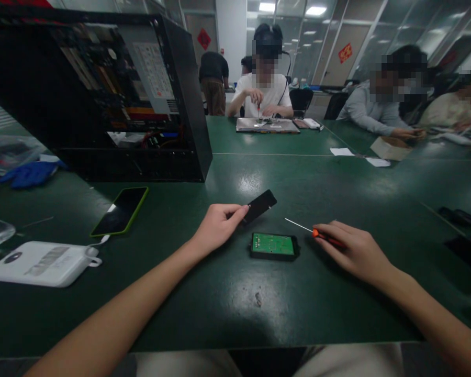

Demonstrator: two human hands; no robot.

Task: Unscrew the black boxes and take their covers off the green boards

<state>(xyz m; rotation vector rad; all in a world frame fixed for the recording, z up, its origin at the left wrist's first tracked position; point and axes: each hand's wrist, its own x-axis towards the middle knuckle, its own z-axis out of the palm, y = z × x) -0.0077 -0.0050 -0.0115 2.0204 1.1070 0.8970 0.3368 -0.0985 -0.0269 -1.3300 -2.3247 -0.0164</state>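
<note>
My left hand (pixel 220 225) pinches the near end of a flat black cover (pixel 261 205) between thumb and fingers, tilted above the table. Just below and to its right, a small black case (pixel 275 256) lies on the green table (pixel 204 309), its green circuit board (pixel 272 244) facing up. To the right of the case, my right hand (pixel 353 248) is closed round a screwdriver (pixel 317 233) with a red and black handle. The thin metal shaft points left, above the case's right end, and does not touch it.
A large open computer case (pixel 202 115) stands at the back left. Near it lie a green-edged phone (pixel 121 212), a white power bank (pixel 43 263) with a short cable, and blue gloves (pixel 29 175). Across the table, a person (pixel 265 91) works on a flat panel (pixel 267 125).
</note>
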